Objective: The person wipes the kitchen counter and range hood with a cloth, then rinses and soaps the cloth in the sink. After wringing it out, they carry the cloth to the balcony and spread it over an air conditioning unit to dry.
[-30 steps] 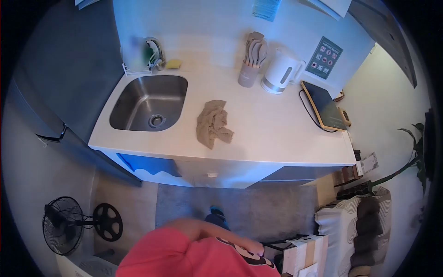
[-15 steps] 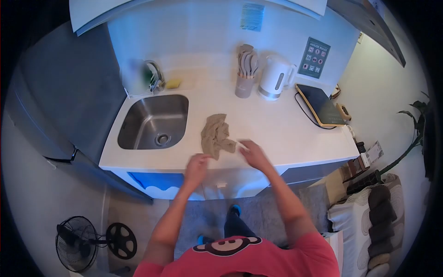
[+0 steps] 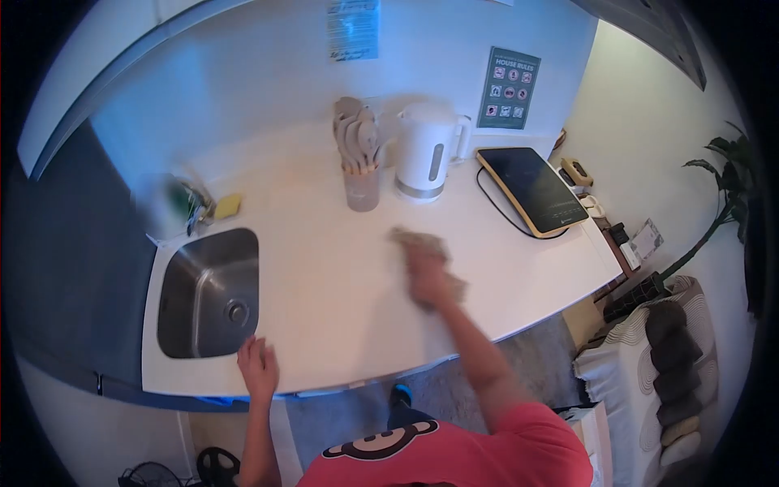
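Note:
A crumpled beige cloth (image 3: pixel 419 238) lies on the white countertop (image 3: pixel 333 284), below the kettle. My right hand (image 3: pixel 428 274) is over it, gripping and pressing it on the surface; motion blurs the fingers, and the hand covers much of the cloth. Its loose parts show beyond the fingers and beside the wrist. Near the counter's front edge, by the lower right corner of the steel sink (image 3: pixel 213 280), is my left hand (image 3: pixel 258 367). It holds nothing, and its fingers are stretched out and slightly apart.
A holder of utensils (image 3: pixel 362 188) and a white kettle (image 3: pixel 428 154) stand along the back wall. Farther right, a black induction cooktop (image 3: pixel 531 191) with a cord rests on the counter. A yellow sponge (image 3: pixel 228 205) sits behind the sink, near the tap.
The cloth, earlier spread between both hands, is now bunched under my right hand and farther right on the counter. My left hand has moved left toward the sink. The view has shifted too.

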A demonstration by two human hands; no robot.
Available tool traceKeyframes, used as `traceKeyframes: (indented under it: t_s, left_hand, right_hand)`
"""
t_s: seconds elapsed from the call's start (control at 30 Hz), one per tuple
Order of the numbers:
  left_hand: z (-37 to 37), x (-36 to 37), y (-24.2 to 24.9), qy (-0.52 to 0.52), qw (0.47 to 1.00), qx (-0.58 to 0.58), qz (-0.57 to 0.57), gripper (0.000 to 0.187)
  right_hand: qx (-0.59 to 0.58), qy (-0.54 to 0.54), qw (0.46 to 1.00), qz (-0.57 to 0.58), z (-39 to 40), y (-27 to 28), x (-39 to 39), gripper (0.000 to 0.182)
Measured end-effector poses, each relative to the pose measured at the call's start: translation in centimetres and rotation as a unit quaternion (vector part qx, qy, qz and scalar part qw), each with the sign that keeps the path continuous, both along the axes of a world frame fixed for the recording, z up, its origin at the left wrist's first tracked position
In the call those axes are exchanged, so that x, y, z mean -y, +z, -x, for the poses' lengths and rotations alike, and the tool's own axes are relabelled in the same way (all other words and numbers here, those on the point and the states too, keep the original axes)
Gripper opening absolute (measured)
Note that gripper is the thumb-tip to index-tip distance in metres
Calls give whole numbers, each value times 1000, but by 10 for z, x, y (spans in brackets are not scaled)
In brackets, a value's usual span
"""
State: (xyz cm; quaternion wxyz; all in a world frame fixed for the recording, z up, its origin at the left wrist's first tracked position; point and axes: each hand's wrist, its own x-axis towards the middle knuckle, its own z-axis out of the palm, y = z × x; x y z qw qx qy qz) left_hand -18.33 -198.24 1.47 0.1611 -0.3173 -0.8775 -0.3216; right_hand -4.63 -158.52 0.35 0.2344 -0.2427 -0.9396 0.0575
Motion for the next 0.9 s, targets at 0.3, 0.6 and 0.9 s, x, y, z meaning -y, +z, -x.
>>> traceKeyframes:
  t_s: [0.3,0.6,0.9]
  left_hand:
    - [1,-10,8,28,998,30,51,36]
    - [1,-10,6,36,996,63,50,32]
    - [3,-10,6,27,996,83,32,31]
  right_hand:
    - [-46,-61,997,24,-12,24,-33,35]
    - [7,216,963,163,44,19,-11,37]
    - [89,-148,985,-4,23,29,-101,29]
